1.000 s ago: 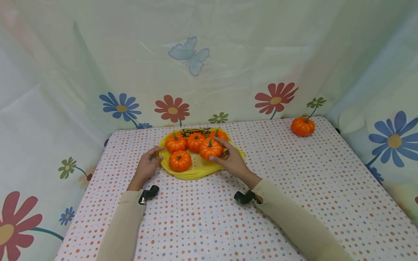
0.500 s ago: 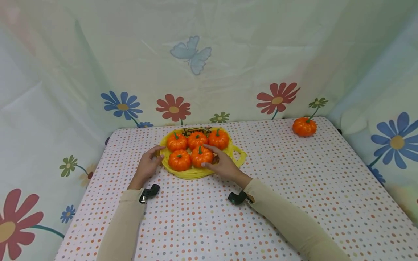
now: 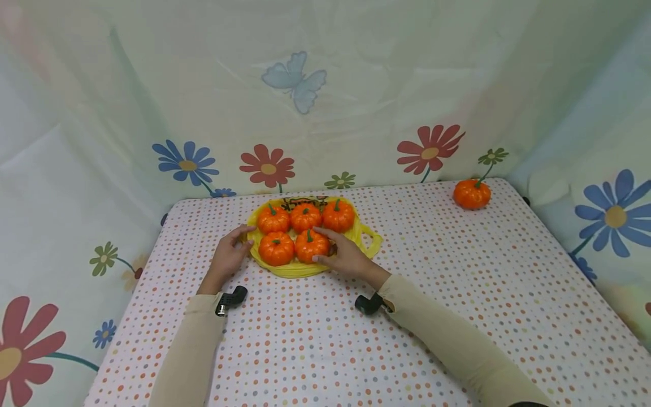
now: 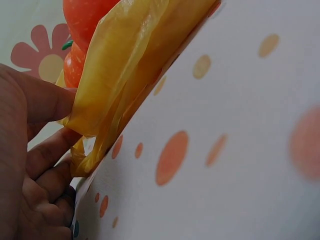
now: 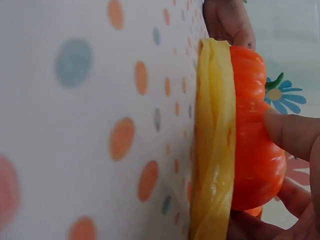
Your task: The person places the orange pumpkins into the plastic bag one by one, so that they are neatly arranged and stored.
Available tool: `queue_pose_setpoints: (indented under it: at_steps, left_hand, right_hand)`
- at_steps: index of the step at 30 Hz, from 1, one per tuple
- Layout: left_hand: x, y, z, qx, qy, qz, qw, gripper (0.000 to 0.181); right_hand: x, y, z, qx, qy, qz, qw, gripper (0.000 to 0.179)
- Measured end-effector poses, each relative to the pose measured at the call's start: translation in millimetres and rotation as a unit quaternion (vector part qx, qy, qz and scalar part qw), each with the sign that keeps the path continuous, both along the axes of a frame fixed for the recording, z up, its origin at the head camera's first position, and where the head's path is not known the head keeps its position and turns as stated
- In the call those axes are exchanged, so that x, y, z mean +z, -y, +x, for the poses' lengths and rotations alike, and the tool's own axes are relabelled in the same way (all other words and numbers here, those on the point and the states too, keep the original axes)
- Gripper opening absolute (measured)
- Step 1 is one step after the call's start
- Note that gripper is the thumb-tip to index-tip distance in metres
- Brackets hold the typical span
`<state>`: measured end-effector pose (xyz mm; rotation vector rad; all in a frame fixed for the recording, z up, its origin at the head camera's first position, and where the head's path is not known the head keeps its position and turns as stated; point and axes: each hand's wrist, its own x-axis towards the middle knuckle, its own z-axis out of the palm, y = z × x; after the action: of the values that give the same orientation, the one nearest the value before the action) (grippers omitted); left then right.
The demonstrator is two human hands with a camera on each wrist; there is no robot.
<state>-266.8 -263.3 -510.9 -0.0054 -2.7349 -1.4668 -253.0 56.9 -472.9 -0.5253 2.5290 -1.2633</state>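
A yellow plastic bag (image 3: 291,272) lies spread on the table, its rim rolled around several small orange pumpkins with green stems. My right hand (image 3: 348,257) holds the front right pumpkin (image 3: 311,247), thumb on its near side and fingers around its right and far sides. In the right wrist view, this pumpkin (image 5: 257,155) sits just inside the bag's folded rim. At the left edge, my left hand (image 3: 229,259) pinches the bag; the left wrist view shows the thumb and fingers on the yellow plastic (image 4: 107,85). Another pumpkin (image 3: 277,249) sits front left, with several behind.
One more pumpkin (image 3: 472,195) stands at the table's far right corner. A loop handle (image 3: 373,243) of the bag sticks out to the right. The dotted tablecloth (image 3: 305,350) reaches back to a flowered curtain (image 3: 366,102).
My right hand has moved left and down with its pumpkin, from above the bag's right part to beside the front left pumpkin. The left hand has stayed at the bag's edge.
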Motion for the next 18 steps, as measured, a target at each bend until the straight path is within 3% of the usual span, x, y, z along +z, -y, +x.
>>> queue_pose_setpoints:
  at_steps: [7, 12, 15, 18]
  left_hand:
    - [-2.6, 1.4, -0.3, 0.002, 0.002, 0.014, 0.9999, 0.035]
    - [-1.7, -1.1, -0.4, 0.001, 0.006, 0.011, 0.9999, 0.035]
    - [-0.6, -1.0, -0.8, 0.005, 0.008, 0.004, 0.9999, 0.035]
    - [-0.4, -0.8, -2.4, 0.008, 0.006, -0.003, 0.9999, 0.035]
  right_hand:
    - [16.3, -16, -3.4, 0.026, -0.005, 0.035, 0.999, 0.073]
    - [34.9, -59, -5.1, 0.002, -0.015, 0.037, 0.9992, 0.055]
    - [42.5, -97, -10.2, -0.044, -0.024, 0.011, 0.9987, 0.045]
    - [42.8, -145, -20.2, -0.148, -0.009, -0.063, 0.9869, 0.043]
